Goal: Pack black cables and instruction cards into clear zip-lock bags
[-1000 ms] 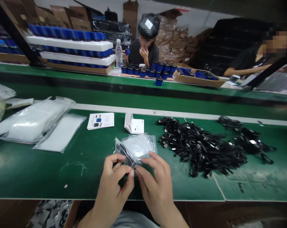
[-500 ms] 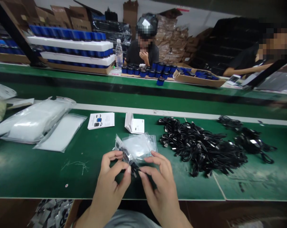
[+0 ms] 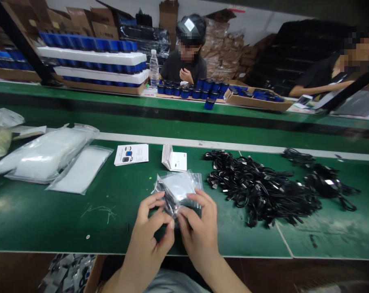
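Note:
Between my hands is a small clear plastic bag [image 3: 169,200] with a black cable in it. My left hand [image 3: 154,221] pinches the bag's near edge between thumb and forefinger. My right hand [image 3: 201,221] grips the same edge from the other side, fingertips almost meeting the left ones. Just beyond, flat clear bags [image 3: 181,185] lie on the green table, partly covered by the held bag and my right fingers. A big heap of black cables [image 3: 258,187] lies to the right.
Folded leaflets [image 3: 175,160] and a stack of printed cards [image 3: 131,154] lie at the back. Packs of clear bags [image 3: 80,169] rest at left. Below the table edge, a box holds filled bags [image 3: 66,272]. Across the bench, a person [image 3: 189,53] sits behind blue jars [image 3: 184,92].
The cable ends that stuck out of the bag's near side are now inside or hidden by my fingers. My right hand has closed in on the bag's edge.

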`<state>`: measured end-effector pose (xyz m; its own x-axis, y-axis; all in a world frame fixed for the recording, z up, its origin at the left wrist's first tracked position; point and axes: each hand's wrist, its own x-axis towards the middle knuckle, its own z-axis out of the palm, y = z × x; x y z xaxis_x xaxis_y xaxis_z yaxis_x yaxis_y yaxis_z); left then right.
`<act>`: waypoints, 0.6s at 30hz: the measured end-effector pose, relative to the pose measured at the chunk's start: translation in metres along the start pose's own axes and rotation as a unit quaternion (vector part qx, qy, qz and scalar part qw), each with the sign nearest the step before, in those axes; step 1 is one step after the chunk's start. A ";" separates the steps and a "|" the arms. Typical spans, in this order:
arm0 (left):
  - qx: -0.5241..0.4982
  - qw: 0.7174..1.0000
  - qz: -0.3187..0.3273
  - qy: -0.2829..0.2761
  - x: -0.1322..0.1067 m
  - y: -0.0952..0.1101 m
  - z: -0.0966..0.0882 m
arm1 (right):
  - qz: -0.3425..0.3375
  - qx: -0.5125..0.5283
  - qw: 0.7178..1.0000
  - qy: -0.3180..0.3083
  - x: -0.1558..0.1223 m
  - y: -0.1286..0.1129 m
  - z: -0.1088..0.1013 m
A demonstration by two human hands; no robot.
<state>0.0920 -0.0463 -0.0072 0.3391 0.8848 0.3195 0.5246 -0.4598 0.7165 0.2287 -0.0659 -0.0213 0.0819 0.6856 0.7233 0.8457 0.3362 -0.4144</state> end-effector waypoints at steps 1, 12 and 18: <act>0.003 1.000 0.002 0.007 -0.001 0.002 0.002 | 0.031 0.002 0.999 -0.009 0.000 -0.001 0.002; 0.131 0.980 0.043 -0.144 0.028 -0.003 -0.047 | 0.130 0.256 0.899 -0.332 0.034 -0.003 -0.030; -0.089 0.945 -0.170 -0.264 0.037 0.006 -0.046 | 0.219 0.339 0.858 -0.317 0.037 -0.002 -0.042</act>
<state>0.0717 -0.0133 0.0375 0.5421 0.7960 -0.2692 0.5495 -0.0935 0.8302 0.2517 -0.0682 0.0295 -0.1713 0.9834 0.0605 0.2877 0.1087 -0.9515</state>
